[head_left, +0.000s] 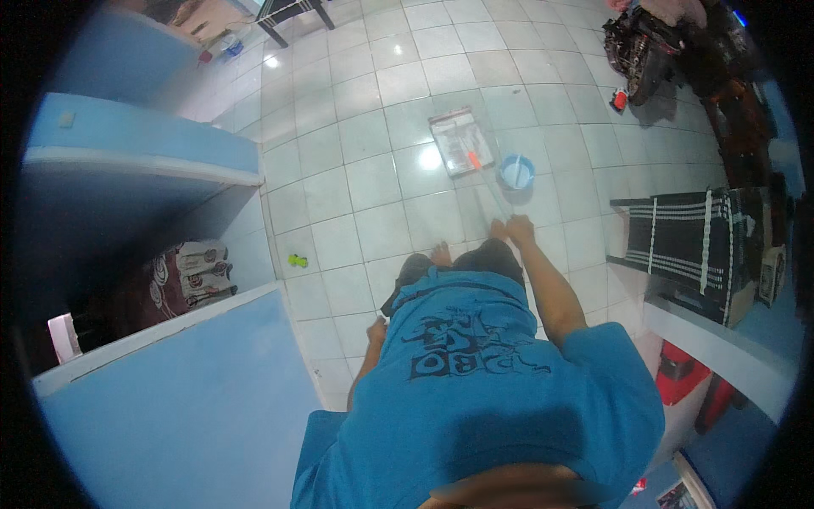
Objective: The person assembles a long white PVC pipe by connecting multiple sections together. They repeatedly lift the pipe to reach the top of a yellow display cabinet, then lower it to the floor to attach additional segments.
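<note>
My right hand [519,228] is closed in front of my right knee, around the near end of a thin pale pole [493,192]. The pole runs away from me to an orange piece [474,159] over a flat, pale rectangular tray [449,127] on the floor. Just right of the tray stands a small blue bucket [531,176] with whitish contents and a pale stick-like thing in it. Low beside my left thigh is my left hand [377,328], its fingers mostly hidden against my clothes.
Shiny white tiles [381,182] cover the floor. A small yellow-green object [297,260] lies near the blue low wall [195,373] on the left. At right stands a black-and-white strapped seat [678,246]; beyond it are a dark machine-like object [640,55] and a small orange item [619,101].
</note>
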Demonstrator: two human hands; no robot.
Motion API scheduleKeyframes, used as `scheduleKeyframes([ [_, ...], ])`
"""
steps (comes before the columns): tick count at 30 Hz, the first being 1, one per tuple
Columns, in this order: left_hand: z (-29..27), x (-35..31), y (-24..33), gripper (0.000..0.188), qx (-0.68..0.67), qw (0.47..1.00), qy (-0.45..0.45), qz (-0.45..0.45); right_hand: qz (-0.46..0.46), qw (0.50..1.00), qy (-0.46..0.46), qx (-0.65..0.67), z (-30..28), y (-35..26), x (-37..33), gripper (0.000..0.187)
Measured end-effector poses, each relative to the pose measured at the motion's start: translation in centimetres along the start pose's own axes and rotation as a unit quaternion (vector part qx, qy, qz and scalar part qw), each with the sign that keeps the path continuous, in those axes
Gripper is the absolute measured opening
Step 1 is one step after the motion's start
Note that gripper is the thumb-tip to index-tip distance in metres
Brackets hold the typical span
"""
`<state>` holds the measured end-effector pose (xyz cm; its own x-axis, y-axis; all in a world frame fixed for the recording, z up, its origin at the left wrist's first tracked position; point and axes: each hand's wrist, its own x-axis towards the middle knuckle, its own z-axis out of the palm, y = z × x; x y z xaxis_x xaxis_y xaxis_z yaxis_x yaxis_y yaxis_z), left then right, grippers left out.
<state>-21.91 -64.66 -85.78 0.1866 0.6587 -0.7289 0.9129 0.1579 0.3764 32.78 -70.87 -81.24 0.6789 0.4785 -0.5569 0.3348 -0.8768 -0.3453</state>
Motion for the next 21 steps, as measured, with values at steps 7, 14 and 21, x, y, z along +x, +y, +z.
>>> scheduleKeyframes([
  [7, 4.5, 0.5, 0.2, 0.033, 0.072, 0.995, -0.022, 0.062, 0.064, 0.998, 0.002, -0.018, -2.0, 3.1, -5.1, 0.038],
  [14, -0.9, 4.2, 9.4, 0.034, -0.417, 0.900, 0.050, -0.115, 0.062, 0.998, -0.021, -0.015, -1.0, 7.6, -10.0, 0.038],
  [21, -5.4, 4.2, 10.8, 0.041, -0.472, 0.870, 0.054, -0.135, 0.027, 0.994, 0.027, 0.104, 0.6, 7.8, -9.9, 0.035],
])
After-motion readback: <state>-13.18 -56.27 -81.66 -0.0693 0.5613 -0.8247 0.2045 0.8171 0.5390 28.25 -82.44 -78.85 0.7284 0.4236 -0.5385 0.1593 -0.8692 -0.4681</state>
